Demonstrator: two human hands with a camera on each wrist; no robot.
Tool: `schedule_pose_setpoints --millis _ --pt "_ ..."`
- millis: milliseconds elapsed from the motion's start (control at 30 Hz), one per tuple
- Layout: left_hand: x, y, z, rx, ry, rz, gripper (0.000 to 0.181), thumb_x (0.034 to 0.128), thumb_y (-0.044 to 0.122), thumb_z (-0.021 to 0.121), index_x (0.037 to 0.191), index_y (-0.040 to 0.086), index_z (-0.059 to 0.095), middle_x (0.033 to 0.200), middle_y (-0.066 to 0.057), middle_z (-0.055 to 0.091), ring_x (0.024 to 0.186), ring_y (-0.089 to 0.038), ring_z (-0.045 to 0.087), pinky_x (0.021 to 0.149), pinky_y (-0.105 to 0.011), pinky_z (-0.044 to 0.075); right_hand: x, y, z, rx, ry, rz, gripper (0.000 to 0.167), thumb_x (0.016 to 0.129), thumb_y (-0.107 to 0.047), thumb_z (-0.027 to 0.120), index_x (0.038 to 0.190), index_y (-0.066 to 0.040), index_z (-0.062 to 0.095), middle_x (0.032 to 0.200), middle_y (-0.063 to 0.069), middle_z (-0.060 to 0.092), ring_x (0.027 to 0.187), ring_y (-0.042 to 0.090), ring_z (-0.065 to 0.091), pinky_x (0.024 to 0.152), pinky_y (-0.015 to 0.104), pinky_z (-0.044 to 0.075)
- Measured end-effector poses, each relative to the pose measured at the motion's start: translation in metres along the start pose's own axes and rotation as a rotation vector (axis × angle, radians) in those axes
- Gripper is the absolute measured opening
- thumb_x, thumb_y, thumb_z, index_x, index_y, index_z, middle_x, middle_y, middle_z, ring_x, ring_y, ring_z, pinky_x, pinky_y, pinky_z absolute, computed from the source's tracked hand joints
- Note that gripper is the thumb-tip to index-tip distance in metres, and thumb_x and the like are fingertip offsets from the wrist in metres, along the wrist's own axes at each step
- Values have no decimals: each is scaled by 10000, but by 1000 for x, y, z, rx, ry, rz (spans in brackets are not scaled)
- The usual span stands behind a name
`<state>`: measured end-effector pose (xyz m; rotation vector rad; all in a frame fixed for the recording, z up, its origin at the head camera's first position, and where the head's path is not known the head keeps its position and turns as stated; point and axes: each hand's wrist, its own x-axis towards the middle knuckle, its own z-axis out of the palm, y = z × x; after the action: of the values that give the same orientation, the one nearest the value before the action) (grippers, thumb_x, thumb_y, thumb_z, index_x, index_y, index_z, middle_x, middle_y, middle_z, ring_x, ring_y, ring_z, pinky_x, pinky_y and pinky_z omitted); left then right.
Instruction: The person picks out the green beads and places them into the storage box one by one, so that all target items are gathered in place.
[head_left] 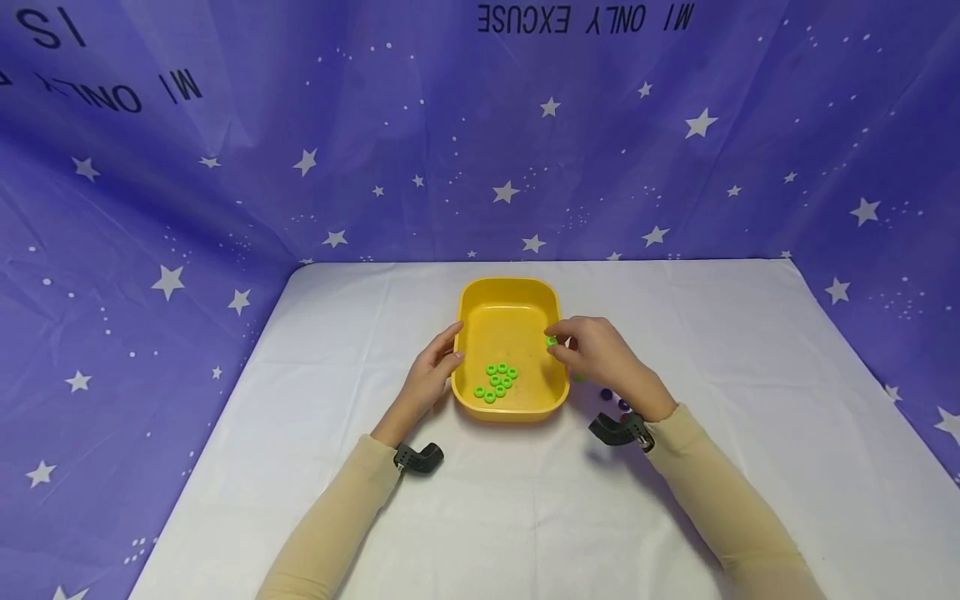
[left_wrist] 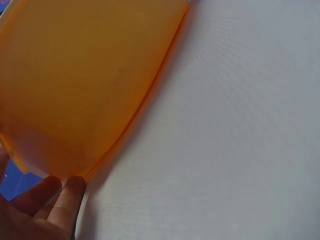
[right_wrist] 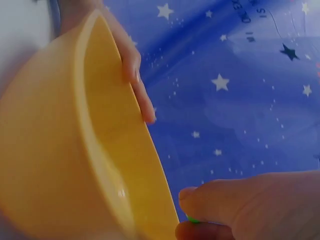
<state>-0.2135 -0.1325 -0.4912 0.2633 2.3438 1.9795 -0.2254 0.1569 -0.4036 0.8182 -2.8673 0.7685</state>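
A yellow rectangular bin point(head_left: 510, 329) stands on the white table. Several green ring-shaped beads point(head_left: 495, 380) lie on its floor, toward the near left. My left hand point(head_left: 429, 372) rests its fingers and thumb against the bin's left side; in the left wrist view, fingertips point(left_wrist: 75, 185) touch the outer wall. At the right rim, my right hand point(head_left: 600, 354) pinches one green bead point(head_left: 551, 341) between thumb and fingers, just over the bin's inside. In the right wrist view, only a sliver of that bead point(right_wrist: 192, 219) shows between the fingers.
To the right of the bin, partly under my right forearm, lie a green bead point(head_left: 579, 377) and a few dark purple beads point(head_left: 607, 394). A purple star-patterned cloth point(head_left: 506, 192) hangs behind the white-covered table point(head_left: 480, 517).
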Motion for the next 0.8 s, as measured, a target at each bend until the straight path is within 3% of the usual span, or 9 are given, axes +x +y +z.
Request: schedule_pose_setpoints --millis 233,500,800 --pt "0 0 0 -14 -2 -1 530 1048 147 533 1565 182 422 1561 -176 479 1409 -358 505 1139 -516 474 16 -18 17 41 -29 -43 260 897 -130 745 1118 7 761 898 95 754 768 186 639 693 288 543" --pt "0 -1 -1 -15 -5 -10 530 1048 139 525 1566 173 420 1567 -186 468 1416 -362 496 1146 -519 466 28 -32 36 47 -123 -13 266 922 -146 726 1153 -18 760 957 85 765 845 182 670 779 314 600" --pt "1 -1 -1 -22 -3 -22 529 1045 151 538 1562 179 427 1585 -164 452 1427 -352 488 1164 -515 448 31 -34 47 -40 -160 19 258 929 -175 732 1153 -51 765 953 68 759 819 168 639 809 327 598"
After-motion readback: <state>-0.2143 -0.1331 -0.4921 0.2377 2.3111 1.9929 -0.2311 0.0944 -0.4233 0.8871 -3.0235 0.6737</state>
